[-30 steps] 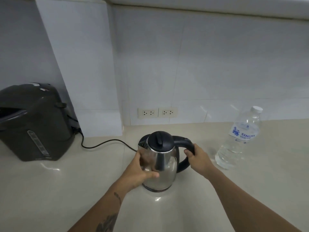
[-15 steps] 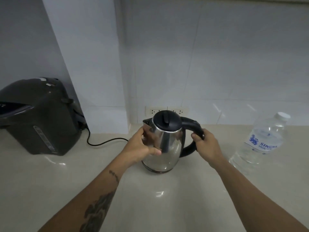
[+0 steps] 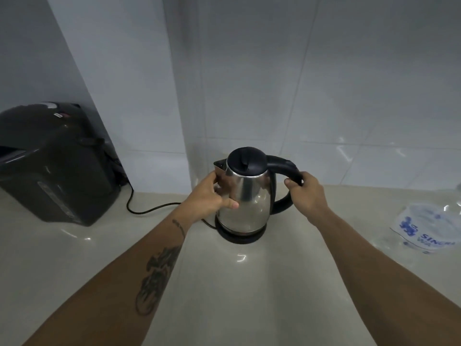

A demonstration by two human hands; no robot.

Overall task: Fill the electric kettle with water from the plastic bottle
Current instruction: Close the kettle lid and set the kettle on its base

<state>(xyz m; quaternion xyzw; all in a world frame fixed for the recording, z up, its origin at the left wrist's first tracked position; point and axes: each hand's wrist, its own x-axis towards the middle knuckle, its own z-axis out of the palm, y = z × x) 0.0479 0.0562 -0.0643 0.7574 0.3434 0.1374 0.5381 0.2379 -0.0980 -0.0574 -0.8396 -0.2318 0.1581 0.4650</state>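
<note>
A stainless steel electric kettle [image 3: 249, 203] with a closed black lid stands on its black base [image 3: 240, 238] on the pale counter. My left hand [image 3: 208, 199] clasps the steel body just below the spout. My right hand [image 3: 308, 193] is wrapped around the black handle. The clear plastic water bottle [image 3: 429, 227], with a blue and white label, stands at the right edge of the view, partly cut off, its cap out of sight.
A dark hot-water dispenser [image 3: 52, 166] sits at the back left against the wall. A black power cord [image 3: 147, 209] runs along the counter [image 3: 224, 295] from it toward the kettle base. White tiled wall [image 3: 299, 83] rises directly behind the kettle.
The view has moved closer and lower, so the kettle looks larger and the bottle has slid to the right edge. Both hands keep their hold on the kettle.
</note>
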